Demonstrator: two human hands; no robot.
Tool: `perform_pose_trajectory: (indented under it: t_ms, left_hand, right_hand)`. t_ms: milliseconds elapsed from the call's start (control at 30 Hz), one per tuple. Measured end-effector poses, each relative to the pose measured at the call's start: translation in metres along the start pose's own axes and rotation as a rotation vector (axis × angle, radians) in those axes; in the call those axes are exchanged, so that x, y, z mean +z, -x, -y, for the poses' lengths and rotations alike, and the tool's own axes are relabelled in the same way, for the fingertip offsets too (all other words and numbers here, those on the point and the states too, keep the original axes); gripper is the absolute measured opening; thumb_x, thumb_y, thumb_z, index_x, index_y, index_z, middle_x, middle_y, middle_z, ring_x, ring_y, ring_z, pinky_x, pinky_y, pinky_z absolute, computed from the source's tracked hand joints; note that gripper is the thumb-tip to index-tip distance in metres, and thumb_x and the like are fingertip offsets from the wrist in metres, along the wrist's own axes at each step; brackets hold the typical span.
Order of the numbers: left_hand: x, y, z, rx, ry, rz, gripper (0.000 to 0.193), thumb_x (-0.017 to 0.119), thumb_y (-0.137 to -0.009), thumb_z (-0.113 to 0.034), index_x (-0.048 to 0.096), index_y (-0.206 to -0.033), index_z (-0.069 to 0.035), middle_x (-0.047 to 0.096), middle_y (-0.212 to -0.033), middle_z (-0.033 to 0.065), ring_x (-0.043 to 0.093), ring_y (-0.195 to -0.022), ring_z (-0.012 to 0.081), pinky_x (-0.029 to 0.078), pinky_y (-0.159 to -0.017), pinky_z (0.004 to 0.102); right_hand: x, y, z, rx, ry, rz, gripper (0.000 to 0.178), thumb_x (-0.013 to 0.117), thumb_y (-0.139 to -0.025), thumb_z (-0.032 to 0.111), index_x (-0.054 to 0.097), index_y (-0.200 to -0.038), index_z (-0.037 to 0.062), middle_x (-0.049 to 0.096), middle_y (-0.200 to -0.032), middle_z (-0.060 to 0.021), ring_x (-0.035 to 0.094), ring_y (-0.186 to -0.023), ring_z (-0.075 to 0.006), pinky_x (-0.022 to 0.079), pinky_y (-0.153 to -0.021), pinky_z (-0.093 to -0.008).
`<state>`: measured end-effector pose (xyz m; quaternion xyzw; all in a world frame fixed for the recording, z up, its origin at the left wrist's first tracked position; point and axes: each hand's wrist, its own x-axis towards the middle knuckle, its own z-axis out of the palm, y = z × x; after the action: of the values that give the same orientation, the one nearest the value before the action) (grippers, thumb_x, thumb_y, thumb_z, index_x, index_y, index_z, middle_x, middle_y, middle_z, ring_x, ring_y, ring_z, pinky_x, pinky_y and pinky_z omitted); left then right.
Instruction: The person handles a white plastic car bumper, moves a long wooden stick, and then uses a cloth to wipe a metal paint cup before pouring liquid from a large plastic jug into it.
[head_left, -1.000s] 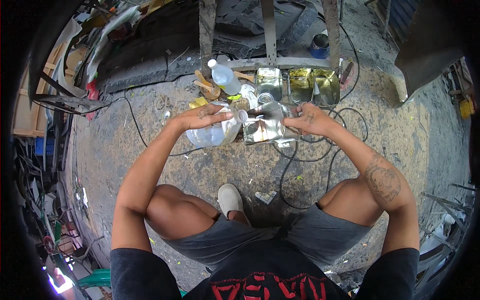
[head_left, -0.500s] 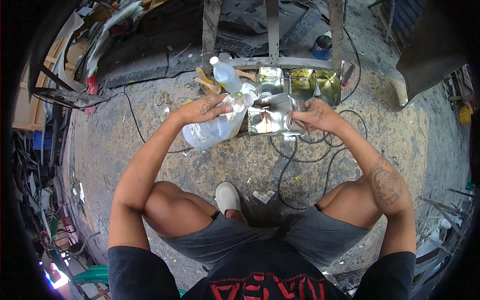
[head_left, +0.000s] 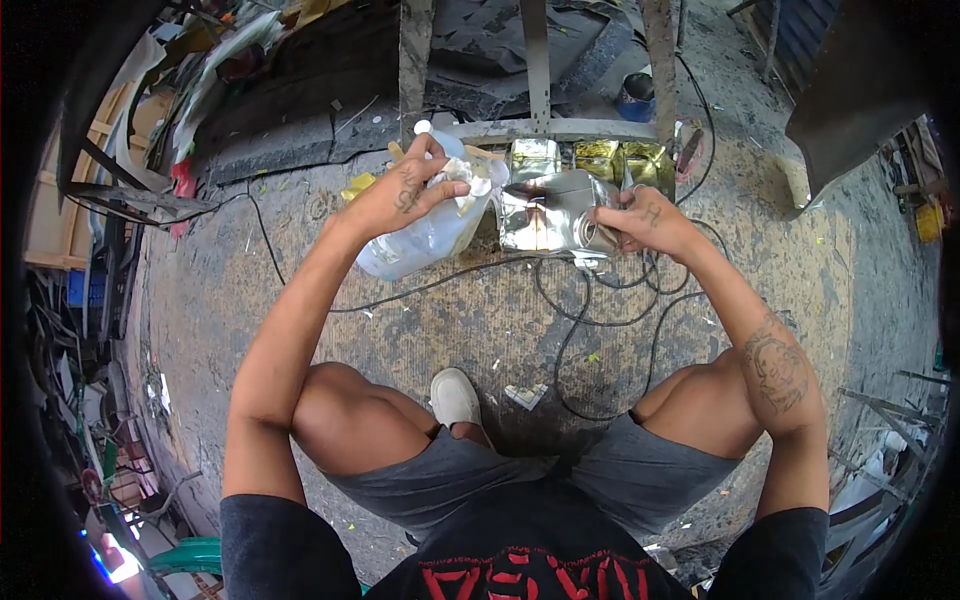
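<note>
My left hand [head_left: 415,188] pinches a crumpled white rag [head_left: 474,180] above a cut, translucent plastic jug [head_left: 400,256]. Behind that hand, partly hidden, stands a clear bottle [head_left: 446,142] with a white cap. A shiny silver metal tin [head_left: 540,218] lies to the right of the jug. My right hand [head_left: 648,220] is closed on the tin's right end, beside its round opening; the fingertips are partly hidden. Just beyond are another silver tin [head_left: 535,156] and two gold-coloured tins, one [head_left: 597,153] left of the other [head_left: 648,166].
A black cable [head_left: 570,315] loops over the stained floor board [head_left: 300,290] in front of me. A metal frame [head_left: 470,130] stands behind the tins. A blue pot [head_left: 636,98] sits farther back at right. Dark sheets [head_left: 270,130] lie at the far left.
My left hand has risen and drawn the white rag up, now covering much of the capped bottle. My right hand keeps its hold on the silver tin, which has barely shifted.
</note>
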<state>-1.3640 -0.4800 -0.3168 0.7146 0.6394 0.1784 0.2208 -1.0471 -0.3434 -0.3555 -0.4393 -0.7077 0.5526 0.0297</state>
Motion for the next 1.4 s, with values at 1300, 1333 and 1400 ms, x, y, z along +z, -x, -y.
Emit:
perform_pose_trajectory:
  t_ms: [1300, 1333, 1400]
  left_hand:
    - [0.031, -0.029, -0.044, 0.128, -0.432, 0.508, 0.025, 0.061, -0.085, -0.020, 0.059, -0.083, 0.005, 0.060, -0.094, 0.0192, 0.060, -0.088, 0.0389, 0.048, -0.077, 0.0466]
    - [0.032, -0.031, -0.046, 0.108, -0.441, 0.528, 0.025, 0.061, -0.085, -0.020, 0.060, -0.083, 0.004, 0.060, -0.094, 0.0189, 0.060, -0.088, 0.0387, 0.048, -0.078, 0.0466]
    - [0.036, -0.033, -0.051, 0.113, -0.455, 0.534, 0.025, 0.061, -0.085, -0.021, 0.060, -0.083, 0.004, 0.061, -0.092, 0.0189, 0.060, -0.089, 0.0386, 0.047, -0.078, 0.0468]
  right_hand:
    - [0.019, 0.000, 0.000, -0.026, 0.219, 0.041, 0.075, 0.069, -0.064, 0.056, 0.064, -0.088, -0.0149, 0.066, -0.087, -0.0255, 0.066, -0.087, -0.0327, 0.049, -0.080, -0.0364]
    - [0.018, 0.001, -0.001, -0.052, 0.231, 0.011, 0.073, 0.069, -0.064, 0.055, 0.064, -0.086, -0.0145, 0.066, -0.087, -0.0254, 0.066, -0.087, -0.0327, 0.049, -0.079, -0.0371]
    - [0.017, 0.005, -0.002, -0.076, 0.238, 0.009, 0.075, 0.069, -0.064, 0.054, 0.062, -0.091, -0.0154, 0.064, -0.078, -0.0203, 0.064, -0.077, -0.0275, 0.049, -0.071, -0.0350]
